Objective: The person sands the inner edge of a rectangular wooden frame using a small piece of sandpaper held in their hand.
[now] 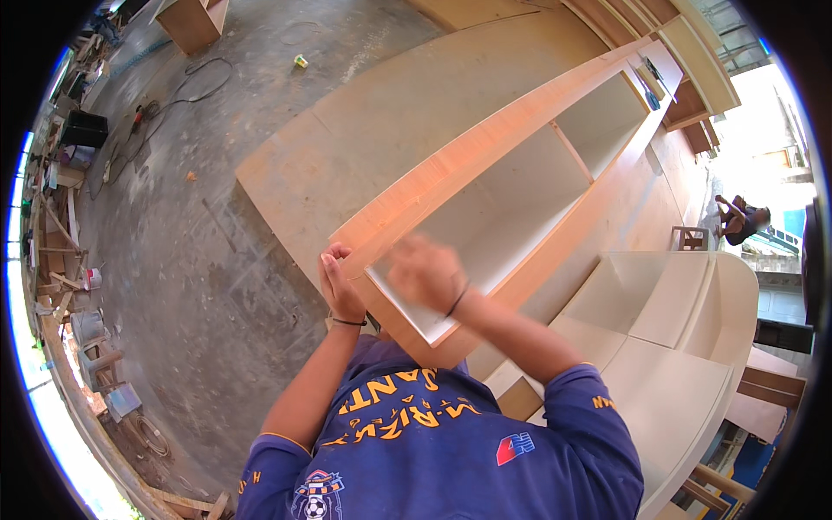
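A long wooden cabinet (pixel 468 169) with a peach wood-grain frame and a pale interior stretches from in front of me toward the far right. At its near left corner, my left hand (pixel 340 282) grips the outer edge with bent fingers. My right hand (pixel 425 270) is over the front frame by the cabinet's opening, beside the near left corner. Motion smears its fingers, so what it holds, if anything, does not show. A thin divider (pixel 572 152) crosses the opening farther along.
Beneath the cabinet lies a large brown board (pixel 299 165) on the concrete floor. A cream cabinet with a curved end (pixel 667 373) stands at my right. Small tools (pixel 648 87) rest on the cabinet's far end. A cable (pixel 178 100) lies far left; a person (pixel 741 218) sits far right.
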The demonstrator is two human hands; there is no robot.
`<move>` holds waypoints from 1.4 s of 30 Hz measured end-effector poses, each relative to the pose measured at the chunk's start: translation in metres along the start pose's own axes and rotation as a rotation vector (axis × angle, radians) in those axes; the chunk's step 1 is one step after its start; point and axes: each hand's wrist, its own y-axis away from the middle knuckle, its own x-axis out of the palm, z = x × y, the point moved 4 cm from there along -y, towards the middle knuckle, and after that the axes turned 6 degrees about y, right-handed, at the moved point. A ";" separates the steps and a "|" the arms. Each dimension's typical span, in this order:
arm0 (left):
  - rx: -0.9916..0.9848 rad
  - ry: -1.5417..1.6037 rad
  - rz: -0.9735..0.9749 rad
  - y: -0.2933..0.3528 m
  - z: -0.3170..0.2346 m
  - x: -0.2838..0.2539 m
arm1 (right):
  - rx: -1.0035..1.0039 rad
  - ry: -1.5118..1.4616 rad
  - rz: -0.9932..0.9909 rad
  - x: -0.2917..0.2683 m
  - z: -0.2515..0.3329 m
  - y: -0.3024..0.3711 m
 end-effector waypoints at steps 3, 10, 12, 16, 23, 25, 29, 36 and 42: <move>0.005 0.045 -0.020 -0.002 0.002 0.004 | 0.449 -0.074 -0.389 -0.052 -0.137 -0.015; -0.006 0.024 0.002 -0.006 0.005 0.006 | 0.456 0.359 -0.480 -0.071 -0.272 -0.023; -0.006 0.023 -0.010 -0.001 0.001 0.006 | 0.328 0.193 -0.450 -0.052 -0.213 -0.020; -0.002 -0.030 -0.004 0.001 -0.006 0.007 | 0.183 -0.248 -0.363 -0.001 -0.070 0.005; -0.018 0.004 0.001 -0.005 0.001 0.001 | 0.318 -0.006 -0.437 -0.052 -0.142 -0.018; -0.012 -0.017 0.030 -0.003 0.001 0.010 | 0.462 0.296 -0.533 -0.074 -0.245 -0.013; -0.004 0.007 0.030 -0.009 0.003 0.007 | 0.386 0.293 -0.480 -0.067 -0.250 -0.019; -0.017 0.026 0.028 -0.003 0.001 0.002 | 0.080 -0.118 -0.261 -0.003 -0.012 0.004; 0.015 -0.042 0.001 -0.006 0.000 0.004 | 0.555 0.059 -0.530 -0.064 -0.191 -0.017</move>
